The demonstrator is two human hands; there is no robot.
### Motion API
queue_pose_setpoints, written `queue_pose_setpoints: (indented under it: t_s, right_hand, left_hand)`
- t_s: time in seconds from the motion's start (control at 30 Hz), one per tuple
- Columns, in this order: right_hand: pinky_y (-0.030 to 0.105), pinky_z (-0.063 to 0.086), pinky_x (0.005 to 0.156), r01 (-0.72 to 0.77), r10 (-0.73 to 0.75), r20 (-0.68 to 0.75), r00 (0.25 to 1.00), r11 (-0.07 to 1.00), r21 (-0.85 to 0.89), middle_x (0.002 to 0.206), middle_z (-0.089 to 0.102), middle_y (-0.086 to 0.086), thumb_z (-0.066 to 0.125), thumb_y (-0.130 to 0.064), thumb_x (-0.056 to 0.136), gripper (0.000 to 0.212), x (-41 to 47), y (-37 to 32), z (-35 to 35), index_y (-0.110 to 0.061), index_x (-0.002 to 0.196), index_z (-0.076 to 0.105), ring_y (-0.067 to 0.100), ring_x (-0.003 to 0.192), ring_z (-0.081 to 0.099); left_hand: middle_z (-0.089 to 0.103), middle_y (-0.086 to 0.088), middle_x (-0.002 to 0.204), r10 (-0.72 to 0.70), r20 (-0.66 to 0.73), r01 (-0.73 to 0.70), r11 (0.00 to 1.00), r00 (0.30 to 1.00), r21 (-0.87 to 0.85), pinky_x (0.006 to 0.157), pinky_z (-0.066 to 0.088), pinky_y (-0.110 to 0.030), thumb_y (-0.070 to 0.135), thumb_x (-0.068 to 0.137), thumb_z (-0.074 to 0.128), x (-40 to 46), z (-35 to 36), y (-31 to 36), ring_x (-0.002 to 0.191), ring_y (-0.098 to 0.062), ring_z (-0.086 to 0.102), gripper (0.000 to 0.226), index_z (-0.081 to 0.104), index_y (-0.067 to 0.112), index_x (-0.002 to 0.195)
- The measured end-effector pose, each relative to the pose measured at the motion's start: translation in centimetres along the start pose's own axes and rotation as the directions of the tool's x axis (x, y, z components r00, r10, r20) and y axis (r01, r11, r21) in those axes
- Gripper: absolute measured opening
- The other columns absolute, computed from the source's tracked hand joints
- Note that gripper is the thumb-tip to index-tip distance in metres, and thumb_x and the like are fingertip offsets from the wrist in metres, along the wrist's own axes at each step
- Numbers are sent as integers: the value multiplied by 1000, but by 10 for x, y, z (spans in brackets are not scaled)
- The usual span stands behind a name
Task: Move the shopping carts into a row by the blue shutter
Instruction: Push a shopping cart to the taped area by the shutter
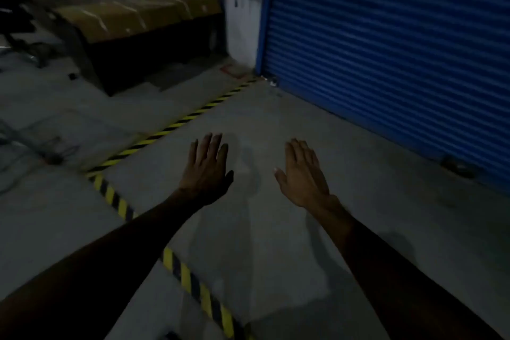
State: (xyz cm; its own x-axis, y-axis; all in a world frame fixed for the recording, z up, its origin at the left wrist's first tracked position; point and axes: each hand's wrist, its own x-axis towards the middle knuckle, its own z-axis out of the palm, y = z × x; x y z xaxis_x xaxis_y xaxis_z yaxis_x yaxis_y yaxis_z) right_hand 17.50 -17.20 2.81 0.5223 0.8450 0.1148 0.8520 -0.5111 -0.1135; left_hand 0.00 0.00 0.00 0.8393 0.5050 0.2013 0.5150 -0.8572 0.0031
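Observation:
The blue shutter [400,44] fills the right side of the dim head view, closed down to the grey concrete floor [276,119]. My left hand [207,168] and my right hand [303,174] are stretched out in front of me, palms down, fingers spread, holding nothing. Both hover over the floor strip in front of the shutter. No shopping cart can be made out clearly; dark wire shapes at the far left edge [16,135] are too dim to identify.
Yellow-and-black hazard tape [176,124] marks off the floor area before the shutter. Large taped cardboard boxes [132,16] stand at the back left beside a white pillar [240,8]. Dark clutter lies at the top left.

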Motion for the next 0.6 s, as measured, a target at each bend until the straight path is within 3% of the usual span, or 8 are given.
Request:
queue_pose_setpoints:
  t_s: [0.07,0.33,0.53,0.6]
  right_hand:
    - [44,4,120,83,-83,30,996,996,13,161,9,16,24,-51,96,75,17,-36,8,-2,152,13,31,149,4]
    - [43,1,121,378,-382,98,919,924,61,162,5,14,34,-46,101,72,95,-222,47,-4,153,9,29,149,-3]
    - [46,6,120,514,-528,122,841,848,131,161,11,15,35,-47,101,71,141,-351,80,-5,153,14,30,149,3]
    - [45,4,120,551,-569,145,810,822,145,162,6,13,34,-47,102,70,154,-392,89,-5,154,11,29,149,0]
  left_hand:
    - [5,-17,163,-102,16,101,995,995,17,120,-1,-56,52,99,38,-17,-1,-35,150,-38,-2,74,21,5,154]
    - [15,-20,161,-379,57,375,925,924,61,118,6,-60,52,97,38,-81,2,-201,149,-40,6,73,29,4,150]
    - [15,-20,161,-515,35,512,856,857,64,119,2,-56,50,97,43,-133,-4,-307,149,-39,8,70,30,5,149]
    - [17,-21,160,-561,40,557,826,827,90,119,3,-57,52,97,36,-151,-6,-343,148,-40,9,70,31,4,148]
